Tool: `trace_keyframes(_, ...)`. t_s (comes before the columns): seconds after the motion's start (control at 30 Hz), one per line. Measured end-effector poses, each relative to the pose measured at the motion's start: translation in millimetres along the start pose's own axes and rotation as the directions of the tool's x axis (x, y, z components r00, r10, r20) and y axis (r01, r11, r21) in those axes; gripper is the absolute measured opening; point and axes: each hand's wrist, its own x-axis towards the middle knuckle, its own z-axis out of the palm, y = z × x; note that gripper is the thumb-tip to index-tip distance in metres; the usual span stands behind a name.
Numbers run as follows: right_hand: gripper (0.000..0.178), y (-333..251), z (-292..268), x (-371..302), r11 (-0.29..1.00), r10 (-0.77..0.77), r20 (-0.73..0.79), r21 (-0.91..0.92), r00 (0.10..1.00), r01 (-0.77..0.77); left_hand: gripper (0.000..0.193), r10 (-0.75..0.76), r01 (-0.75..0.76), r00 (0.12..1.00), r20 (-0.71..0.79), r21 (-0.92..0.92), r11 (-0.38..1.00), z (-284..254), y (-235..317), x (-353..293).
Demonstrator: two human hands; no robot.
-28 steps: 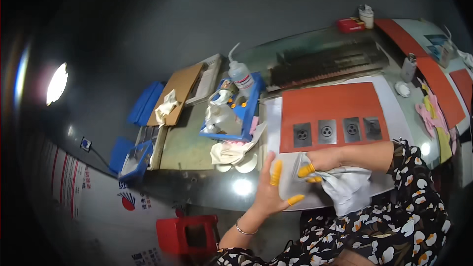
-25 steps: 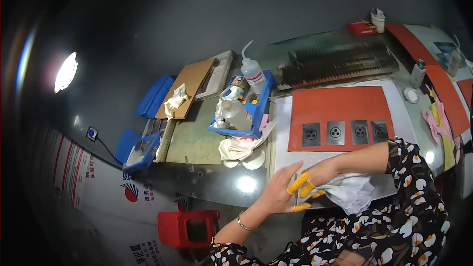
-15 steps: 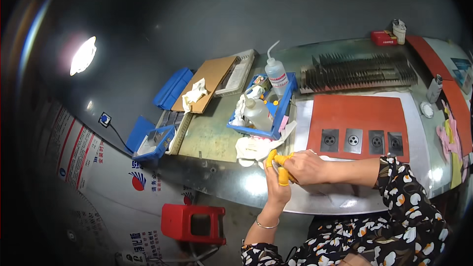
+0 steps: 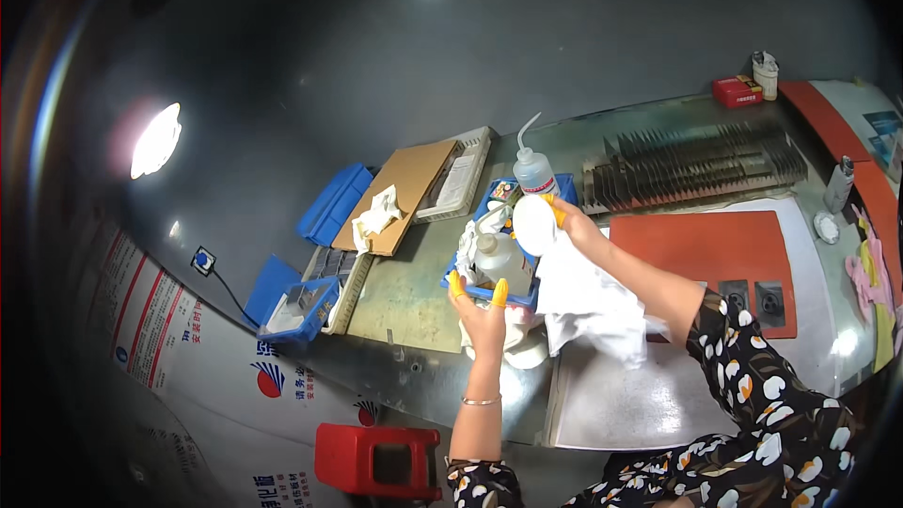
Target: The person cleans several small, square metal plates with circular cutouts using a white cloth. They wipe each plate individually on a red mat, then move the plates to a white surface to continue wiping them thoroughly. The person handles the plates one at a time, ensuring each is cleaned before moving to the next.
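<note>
Yellow finger cots cover fingertips on both hands. My right hand (image 4: 576, 229) pinches a white cloth (image 4: 593, 306), drawn over a rounded white face at its top, with the loose end hanging below. My left hand (image 4: 482, 318) is just before the blue tray (image 4: 523, 299), its fingers apart. Between and beyond those fingers stands a squat translucent bottle (image 4: 496, 260); whether they touch it I cannot tell. A squeeze bottle (image 4: 535, 172) with a bent spout stands behind. Two thin metal plates (image 4: 770, 303) with round holes lie on a red mat (image 4: 696, 237), partly behind my right arm.
A rack of upright dark plates (image 4: 691, 165) runs along the back. Left of the tray are a cardboard sheet (image 4: 406, 190) with a crumpled cloth (image 4: 378, 212), and blue boxes (image 4: 310, 312). A spray can (image 4: 839, 186) stands right. A red stool (image 4: 376, 459) is below.
My hands, together before, have parted. The right has risen over the tray with the white cloth spread and hanging; the left has moved left and opened toward the translucent bottle.
</note>
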Motion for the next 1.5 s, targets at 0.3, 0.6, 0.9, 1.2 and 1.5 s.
trace_keyframes(0.3, 0.025, 43, 10, 41, 0.956, 0.131, -0.183, 0.282, 0.974, -0.076, 0.057, -0.015, 0.017, 0.998, 0.062, -0.024, 1.000, 53, -42, 19)
trace_keyframes(0.6, 0.027, 93, 107, 17, 0.987, 0.098, -0.251, 0.149, 0.963, -0.062, 0.051, -0.024, 0.032, 0.998, 0.058, -0.150, 0.988, 47, -51, 21)
trace_keyframes(0.9, 0.029, 104, 132, 14, 0.993, 0.114, -0.215, -0.008, 0.970, -0.118, 0.044, -0.014, 0.041, 0.993, 0.118, -0.229, 0.973, 38, -56, 29)
trace_keyframes(1.2, 0.032, 6, 54, -67, 0.870, 0.147, 0.026, -0.480, 0.989, -0.117, 0.057, 0.221, -0.217, 0.975, -0.018, 0.106, 0.970, 41, -91, 60)
trace_keyframes(1.5, 0.035, -222, -53, -381, 0.528, -0.035, -0.565, -0.711, 0.825, -0.465, 0.059, 0.515, -0.245, 0.646, 0.563, -0.487, 0.839, 191, 127, -81)
